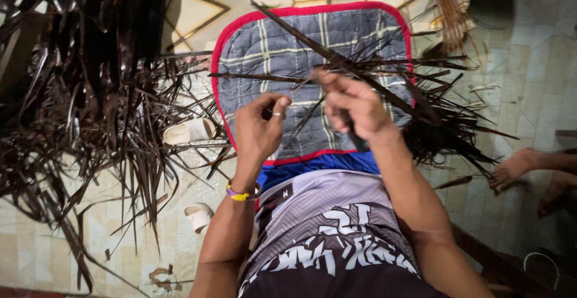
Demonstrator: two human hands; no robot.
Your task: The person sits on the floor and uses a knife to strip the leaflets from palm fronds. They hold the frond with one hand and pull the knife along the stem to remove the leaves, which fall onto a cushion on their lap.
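Floor: pale glazed tiles (529, 87) with a star pattern in dark lines at the top, dimly lit.

Lap cover: grey quilted cloth with yellow-white check and red binding (282, 48), spread over the person's legs.

Left side: large heap of dark, glossy dried leaf strips (90, 93), reaching onto the cloth's edge; two cream tape rolls (189, 131) lie among and below them.

Right side: smaller pile of dark trimmed strips (445, 123); beyond it another person's bare foot (511, 168).

Left hand (258, 129) — fingers curled, pinching one thin dark strip.

Right hand (351, 105) — closed around a long dark leaf rib (336, 54) slanting up-left over the cloth, and around a dark handle whose kind cannot be told.
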